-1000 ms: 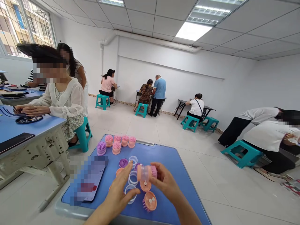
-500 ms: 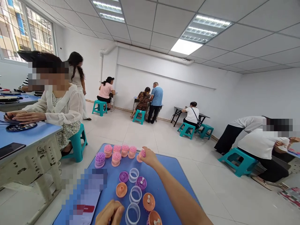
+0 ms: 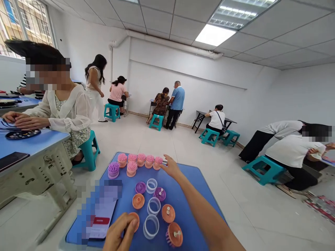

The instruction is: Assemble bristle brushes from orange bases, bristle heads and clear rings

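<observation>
My right hand [image 3: 172, 168] is open at the far edge of the small blue table [image 3: 188, 188]. Its fingers are stretched out just right of a pink round bristle brush [image 3: 158, 162], which stands upright at the end of a row of similar brushes. At the near side my left hand [image 3: 120, 230] is closed, thumb and forefinger against an orange cap [image 3: 136, 222] that they partly cover. Beside it are another orange cap [image 3: 138, 201], a purple cap [image 3: 140, 187] and clear plastic rings [image 3: 151, 226]. Orange bristle heads with white pieces [image 3: 175, 234] lie to the right.
A phone [image 3: 102, 216] lies on the table's left side. A purple brush [image 3: 113, 170] stands at the far left corner. Another person sits at the neighbouring table [image 3: 49, 139] on the left. Teal stools [image 3: 264, 173] and other people are around the room.
My right hand has let go of the pink brush and moved slightly away, its fingers spreading. The orange cap by my left hand has come into view. The camera has shifted a little.
</observation>
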Available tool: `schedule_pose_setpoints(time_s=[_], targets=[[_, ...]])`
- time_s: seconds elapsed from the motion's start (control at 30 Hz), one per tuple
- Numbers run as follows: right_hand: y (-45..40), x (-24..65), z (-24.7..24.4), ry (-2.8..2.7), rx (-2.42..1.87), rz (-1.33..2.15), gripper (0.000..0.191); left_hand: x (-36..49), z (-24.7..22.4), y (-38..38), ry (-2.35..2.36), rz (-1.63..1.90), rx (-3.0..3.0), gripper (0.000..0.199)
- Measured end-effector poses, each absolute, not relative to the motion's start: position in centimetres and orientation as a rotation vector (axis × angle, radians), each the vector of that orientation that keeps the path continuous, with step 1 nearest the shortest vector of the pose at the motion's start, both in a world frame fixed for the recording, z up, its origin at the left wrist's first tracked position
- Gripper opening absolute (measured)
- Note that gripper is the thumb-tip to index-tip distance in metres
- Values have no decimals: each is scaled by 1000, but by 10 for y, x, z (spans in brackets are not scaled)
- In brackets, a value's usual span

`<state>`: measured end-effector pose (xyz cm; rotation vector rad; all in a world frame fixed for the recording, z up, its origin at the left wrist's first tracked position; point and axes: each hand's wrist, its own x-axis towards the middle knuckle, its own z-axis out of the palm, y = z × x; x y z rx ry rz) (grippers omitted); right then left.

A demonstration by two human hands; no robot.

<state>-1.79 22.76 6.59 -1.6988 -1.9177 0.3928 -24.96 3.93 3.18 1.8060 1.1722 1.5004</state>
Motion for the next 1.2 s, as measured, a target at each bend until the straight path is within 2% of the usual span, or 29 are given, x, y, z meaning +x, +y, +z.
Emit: schedule_pose_setpoints(time_s=[0.17,0.5,0.7,1.07,1.2], targets=[[159,18,52,-1776,-1604,544,22,-254,41,42,1190,1408,1892,26],[7,35,9,-1423,-1602,733,37,-241,24,23,1237,1358,2054,24],[-3,29,-1,-1310,-1595,752,46,-234,23,12,1338,1240,2034,30],[-7,21,7,-1425,-1519,855,33,-234,16,9,1451,1291,2172,27],[-14,10,3,-1474,-1597,796,44,-229,0,14,1654,1369,2353,33]])
